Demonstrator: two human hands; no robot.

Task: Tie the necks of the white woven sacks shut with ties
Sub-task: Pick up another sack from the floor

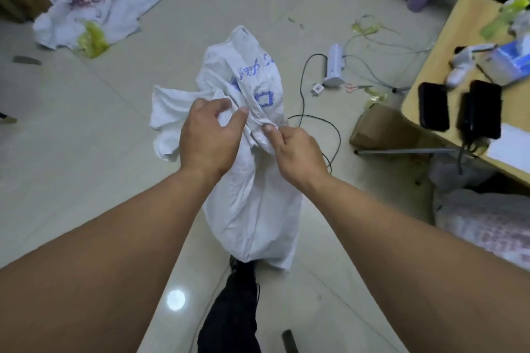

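White woven sack [252, 195] stands upright on the floor [86, 152] right in front of me, just past my black-trousered leg [232, 318]. Material is a thin plastic weave: matte, crinkly, lots of sharp creases. The lower body is bulged and rounded, and the top flops open into loose flaps with blue print on the far side.

Left hand [210, 135]: fingers [218, 103] curled tight over a bunched wad of the sack's neck, thumb closed against them, so a firm grip with no gap. Right hand [292, 152]: fingers folded in, thumb tip pinching a narrow twisted fold of the same neck, touching the fabric just beside the left thumb. Both hands meet at the gather.

Black cord [339, 135] – thin, round, springy – arcs out in a loop just beside my right hand. I cannot tell whether its end is in my fingers or under the fabric.

Floor is glossy pale tile with a lamp reflection near my leg. A second sack [114, 6] lies flat and crumpled far left, yellow-green plastic [91, 39] on it. On the right is a wood-tone desk [447, 46] with two black phones [433, 106] on its edge; a brown cardboard box [372, 129] sits below it, and scissors [355, 87] lie on the tile near the box.
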